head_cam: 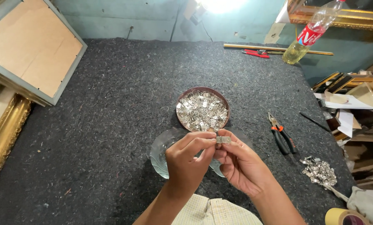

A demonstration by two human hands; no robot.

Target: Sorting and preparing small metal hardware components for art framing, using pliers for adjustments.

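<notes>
Both my hands meet over a clear glass plate on a dark grey felt-covered table. Pinched between the fingertips of my left hand and my right hand is a small silver metal clip. Just beyond my fingers stands a round brown tin filled with several more small silver metal pieces.
Orange-handled pliers lie to the right, with a pile of silver metal pieces nearer the table's right edge. A plastic bottle, a red tool and a long stick sit at the back. Picture frames lean at left. Tape roll at bottom right.
</notes>
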